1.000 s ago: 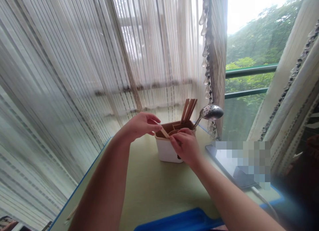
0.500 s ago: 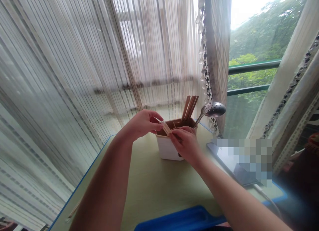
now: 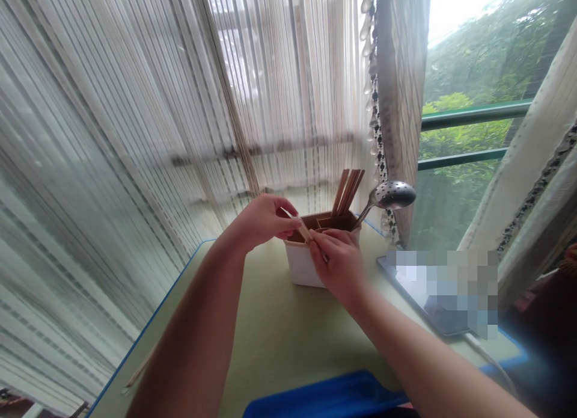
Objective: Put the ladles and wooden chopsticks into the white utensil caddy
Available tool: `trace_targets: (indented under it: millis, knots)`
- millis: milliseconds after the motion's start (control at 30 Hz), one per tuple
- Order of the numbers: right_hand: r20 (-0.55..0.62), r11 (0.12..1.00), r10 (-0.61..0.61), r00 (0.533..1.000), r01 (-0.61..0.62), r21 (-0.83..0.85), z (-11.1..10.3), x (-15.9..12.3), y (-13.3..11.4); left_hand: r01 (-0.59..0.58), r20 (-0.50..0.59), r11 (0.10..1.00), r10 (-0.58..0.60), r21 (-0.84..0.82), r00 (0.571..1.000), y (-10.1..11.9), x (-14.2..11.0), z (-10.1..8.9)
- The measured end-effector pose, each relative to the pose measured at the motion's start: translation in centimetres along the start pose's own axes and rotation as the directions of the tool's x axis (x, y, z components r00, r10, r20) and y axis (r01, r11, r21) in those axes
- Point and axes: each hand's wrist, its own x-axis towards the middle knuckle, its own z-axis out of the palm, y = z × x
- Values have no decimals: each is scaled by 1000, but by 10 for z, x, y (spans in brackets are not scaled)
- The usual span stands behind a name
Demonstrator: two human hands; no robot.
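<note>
Pale thin sticks (image 3: 305, 231), which look like a pair of disposable chopsticks, slant between my two hands over the near rim of a utensil holder (image 3: 303, 264). My left hand (image 3: 268, 219) pinches their upper end, where a bit of clear wrapping seems to show. Around the lower end, the fingers of my right hand (image 3: 340, 258) are closed, hiding part of it. The holder is white outside and brown inside, with dividers. Brown chopsticks (image 3: 348, 192) stand in its back right part. A perforated metal skimmer (image 3: 394, 195) leans out at the right.
A tablet-like device (image 3: 406, 291) with a white cable (image 3: 489, 361) lies at the table's right. In front is a blue tray (image 3: 324, 397). Another thin pale stick (image 3: 140, 370) lies by my left forearm. Sheer curtains (image 3: 135, 105) hang behind the blue-edged table (image 3: 279, 340).
The view has shifted slightly. Both hands keep their grip on the sticks with only small finger movements, and less of the clear wrapping shows at the upper end.
</note>
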Motion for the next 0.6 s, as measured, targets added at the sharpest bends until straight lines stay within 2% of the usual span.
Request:
trace_targets:
  millis: [200, 300, 433, 600]
  knots:
    - [19, 998, 39, 999, -40, 56, -3, 3, 0, -37, -3, 997, 37, 71, 999, 3, -2, 2]
    - [27, 997, 34, 999, -35, 66, -2, 4, 2, -60, -25, 986, 65, 157, 998, 4, -3, 2]
    - [52, 999, 11, 999, -13, 48, 0, 4, 1, -32, -112, 958, 66, 285, 992, 4, -3, 0]
    - [66, 999, 15, 998, -17, 34, -1, 4, 0, -22, -120, 910, 78, 415, 990, 9, -6, -2]
